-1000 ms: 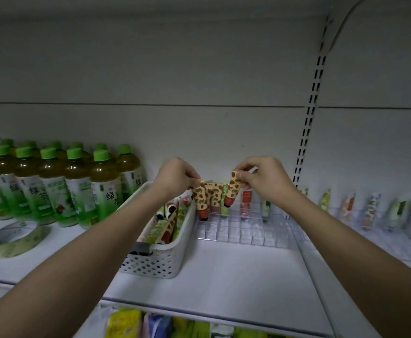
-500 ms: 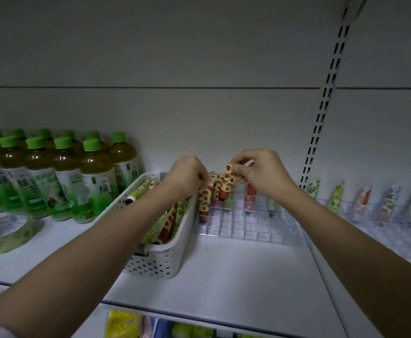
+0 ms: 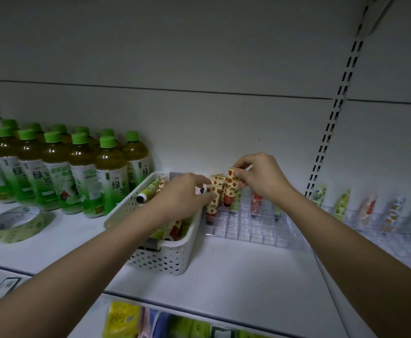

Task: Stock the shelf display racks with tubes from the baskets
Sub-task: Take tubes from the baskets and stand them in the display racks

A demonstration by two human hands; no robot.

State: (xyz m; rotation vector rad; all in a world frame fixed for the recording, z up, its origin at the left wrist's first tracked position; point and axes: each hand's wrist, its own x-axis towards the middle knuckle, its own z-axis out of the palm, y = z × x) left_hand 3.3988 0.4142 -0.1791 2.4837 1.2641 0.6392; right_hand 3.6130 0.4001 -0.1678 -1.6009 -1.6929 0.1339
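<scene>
Right hand (image 3: 260, 178) pinches strawberry tube (image 3: 231, 189) by crimped top, cap down — likely aligning it with cell in clear rack (image 3: 253, 228). Left hand (image 3: 183, 195) over white basket (image 3: 160, 257), fingers loosely extended toward racked tubes (image 3: 213, 201); whether it holds anything — cannot tell. Green-tea bottles (image 3: 82, 172), tape roll (image 3: 16, 223) far left, well apart.

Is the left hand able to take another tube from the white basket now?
Probably yes. The left hand hovers right over the white basket, which has no lid, and tubes lie exposed at the top. Its fingers seem to hold nothing, though the fingertips are blurred.
</scene>
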